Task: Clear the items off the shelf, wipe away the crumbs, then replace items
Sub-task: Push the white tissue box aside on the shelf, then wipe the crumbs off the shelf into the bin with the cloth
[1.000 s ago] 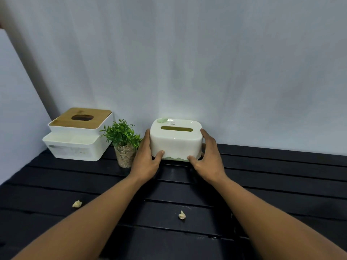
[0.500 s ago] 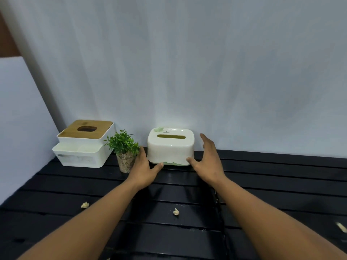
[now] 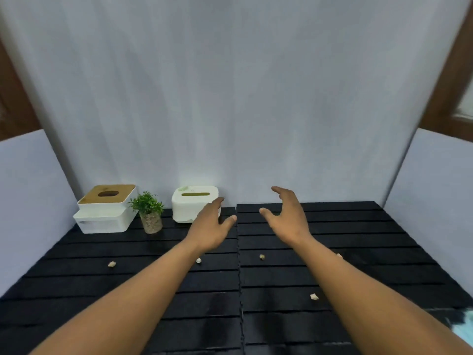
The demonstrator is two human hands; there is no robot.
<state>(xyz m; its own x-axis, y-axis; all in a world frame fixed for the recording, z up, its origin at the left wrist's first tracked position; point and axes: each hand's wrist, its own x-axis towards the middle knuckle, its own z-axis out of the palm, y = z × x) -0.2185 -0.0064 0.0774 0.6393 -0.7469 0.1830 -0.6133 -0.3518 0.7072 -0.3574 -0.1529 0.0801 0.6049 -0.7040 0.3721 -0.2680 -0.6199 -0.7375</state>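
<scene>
**Both hands open above the crumbed shelf**

The left hand [image 3: 208,228] is held with fingers straight and thumb spread, and nothing is gripped. The near right corner of the white tissue box [image 3: 190,203] is overlapped by its fingertips (contact cannot be judged). The right hand [image 3: 288,219] is spread wide and empty at three o'clock of the left, apart from every item. The tissue box is set at the back of the black slatted shelf [image 3: 358,226], toward eleven o'clock. At nine o'clock of it a small potted plant [image 3: 149,211] is stood, then a white box with a wooden lid [image 3: 105,208]. Crumbs [image 3: 111,264] are scattered across the middle slats, around six o'clock of the hands.
</scene>
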